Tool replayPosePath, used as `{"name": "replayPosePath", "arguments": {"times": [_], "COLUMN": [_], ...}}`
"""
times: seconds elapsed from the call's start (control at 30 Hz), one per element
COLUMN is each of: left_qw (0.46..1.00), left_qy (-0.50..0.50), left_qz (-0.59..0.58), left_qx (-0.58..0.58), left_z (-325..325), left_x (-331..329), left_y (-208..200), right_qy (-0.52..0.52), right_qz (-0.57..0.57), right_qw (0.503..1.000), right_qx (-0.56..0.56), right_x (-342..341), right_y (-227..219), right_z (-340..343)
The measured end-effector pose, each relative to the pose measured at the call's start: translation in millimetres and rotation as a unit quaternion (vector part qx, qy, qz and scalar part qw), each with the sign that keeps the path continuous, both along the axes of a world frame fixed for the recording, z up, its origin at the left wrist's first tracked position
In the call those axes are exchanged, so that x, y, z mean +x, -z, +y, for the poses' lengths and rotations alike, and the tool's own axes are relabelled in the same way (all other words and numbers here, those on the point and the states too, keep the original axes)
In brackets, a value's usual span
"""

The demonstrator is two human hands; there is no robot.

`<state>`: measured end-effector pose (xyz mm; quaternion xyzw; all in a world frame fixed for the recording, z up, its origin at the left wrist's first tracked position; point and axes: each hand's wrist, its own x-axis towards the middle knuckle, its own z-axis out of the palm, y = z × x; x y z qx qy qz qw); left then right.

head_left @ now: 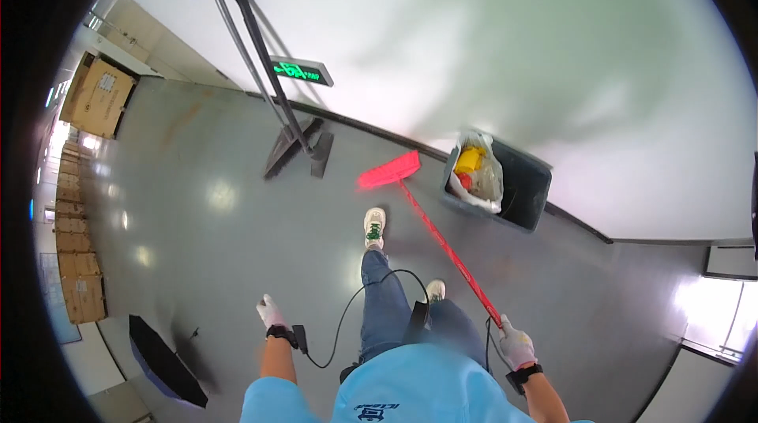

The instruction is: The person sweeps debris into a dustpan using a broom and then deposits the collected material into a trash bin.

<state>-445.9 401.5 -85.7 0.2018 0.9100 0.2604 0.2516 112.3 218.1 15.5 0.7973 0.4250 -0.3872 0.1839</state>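
My right hand (516,344), in a pale glove, is closed around the upper end of a red broom's (442,243) handle. The broom slants away to the left, its wide red head near the floor by the wall, just ahead of my forward shoe. My left hand (270,312), also gloved, hangs at my left side with its fingers curled in and nothing seen in it. A black strap with a small box and a cable sits on that wrist.
A dark grey bin (527,190) with a white bag of rubbish stands against the wall, right of the broom head. A dark broom (284,146) and a long-handled dustpan (319,156) lean left of it. Cardboard boxes (99,95) and a dark umbrella (164,364) are farther left.
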Motion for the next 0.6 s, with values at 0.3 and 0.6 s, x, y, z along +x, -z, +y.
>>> {"name": "replayPosePath", "arguments": {"times": [0.3,0.6], "left_qw": [0.999,0.998], "left_qy": [-0.038,-0.043], "left_qz": [0.007,-0.019], "left_qx": [0.005,0.033], "left_z": [-146.4,-267.6], "left_x": [34.1,-29.1], "left_y": [-69.3,-74.6], "right_qy": [0.046,0.093], "right_qz": [0.021,0.081], "right_qw": [0.996,0.989], "right_qx": [0.068,0.08], "right_x": [14.5,-11.9], "right_y": [-39.0,-1.7], "right_z": [-81.7,-126.2]}}
